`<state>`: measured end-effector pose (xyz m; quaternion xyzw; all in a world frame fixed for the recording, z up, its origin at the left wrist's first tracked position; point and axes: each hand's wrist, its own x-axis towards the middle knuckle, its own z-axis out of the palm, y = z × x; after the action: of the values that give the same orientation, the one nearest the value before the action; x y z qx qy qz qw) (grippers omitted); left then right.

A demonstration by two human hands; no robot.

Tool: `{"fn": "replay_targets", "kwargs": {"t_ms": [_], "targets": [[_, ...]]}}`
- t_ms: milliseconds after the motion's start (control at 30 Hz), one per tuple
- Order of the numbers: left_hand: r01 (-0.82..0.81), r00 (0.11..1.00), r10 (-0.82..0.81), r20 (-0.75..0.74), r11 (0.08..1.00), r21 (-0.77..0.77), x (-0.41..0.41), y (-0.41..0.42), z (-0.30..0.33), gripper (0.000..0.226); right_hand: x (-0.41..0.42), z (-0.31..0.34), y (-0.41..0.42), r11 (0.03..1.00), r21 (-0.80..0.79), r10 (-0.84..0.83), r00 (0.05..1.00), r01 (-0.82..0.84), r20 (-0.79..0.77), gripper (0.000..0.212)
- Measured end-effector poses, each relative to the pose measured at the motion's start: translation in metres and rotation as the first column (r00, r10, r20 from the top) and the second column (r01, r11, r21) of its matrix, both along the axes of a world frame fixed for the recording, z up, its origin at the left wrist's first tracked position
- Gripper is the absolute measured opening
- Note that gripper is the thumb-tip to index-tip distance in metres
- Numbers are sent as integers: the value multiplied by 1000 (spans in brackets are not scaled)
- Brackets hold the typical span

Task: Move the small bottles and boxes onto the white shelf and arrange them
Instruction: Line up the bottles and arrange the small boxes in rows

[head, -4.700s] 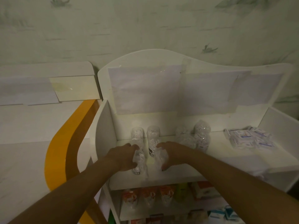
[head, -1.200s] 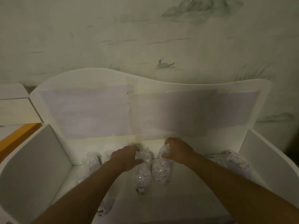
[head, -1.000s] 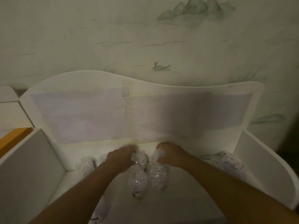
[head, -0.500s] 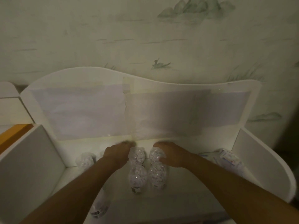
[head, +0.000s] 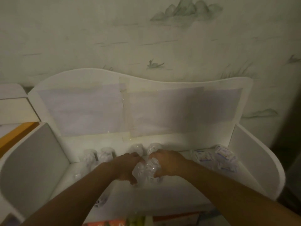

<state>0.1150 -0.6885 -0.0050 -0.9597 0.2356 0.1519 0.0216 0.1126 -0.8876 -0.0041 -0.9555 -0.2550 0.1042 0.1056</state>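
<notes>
Several small clear bottles stand on the top board of the white shelf (head: 182,190). My left hand (head: 125,168) and my right hand (head: 166,163) grip the two front middle bottles (head: 146,170) from either side, pressed together between them. Two more bottles (head: 145,148) stand just behind, against the back panel. Another pair of bottles (head: 97,156) stands at the back left. One bottle (head: 101,201) shows partly under my left forearm. Small wrapped boxes (head: 216,158) lie at the back right.
The shelf has a tall wavy back panel (head: 130,111) with taped paper and raised side walls (head: 32,160). Below its front edge, colourful packages (head: 117,223) sit on a lower level. An orange curved edge (head: 14,136) lies at the left.
My hands have drawn back from the rear pair of bottles and now grip the front pair. The view has shifted slightly, showing the lower shelf edge.
</notes>
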Motion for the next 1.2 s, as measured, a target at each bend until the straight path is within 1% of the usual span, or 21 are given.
{"fn": "replay_targets", "kwargs": {"t_ms": [100, 167, 267, 367, 500, 600, 700, 867, 1100, 1200], "targets": [[-23, 993, 32, 111, 996, -87, -9, 2, -18, 69, -3, -13, 1, 999, 27, -20, 1000, 20, 15, 77], [-41, 984, 62, 164, 991, -124, -14, 2, -26, 70, -4, -22, 6, 998, 50, -39, 999, 37, 36, 76], [-90, 982, 105, 157, 991, -101, -24, 3, -27, 75, -6, -31, 8, 996, 81, -49, 997, 43, 67, 72], [-126, 985, 131, 114, 991, -43, -37, 3, -23, 73, -13, -32, 4, 997, 69, -41, 997, 37, 63, 72], [-121, 985, 123, 119, 992, -28, -45, 3, -16, 70, -16, -21, -6, 987, 132, -101, 989, 87, 108, 74], [-106, 986, 107, 129, 994, -13, -47, 5, -14, 72, -25, -20, -11, 984, 139, -119, 990, 108, 72, 72], [-110, 981, 114, 156, 993, -32, -53, 2, -17, 74, -37, -28, -13, 983, 119, -141, 989, 136, 35, 72], [-94, 970, 103, 222, 994, -50, -65, 3, -21, 74, -48, -42, -6, 964, 181, -202, 979, 193, 31, 71], [-80, 976, 102, 193, 990, -119, -72, 4, -22, 62, -48, -43, 1, 943, 227, -251, 968, 244, 4, 72], [-49, 978, 69, 199, 993, -108, -76, 9, -22, 62, -51, -47, 4, 939, 239, -256, 967, 246, 7, 70]]}}
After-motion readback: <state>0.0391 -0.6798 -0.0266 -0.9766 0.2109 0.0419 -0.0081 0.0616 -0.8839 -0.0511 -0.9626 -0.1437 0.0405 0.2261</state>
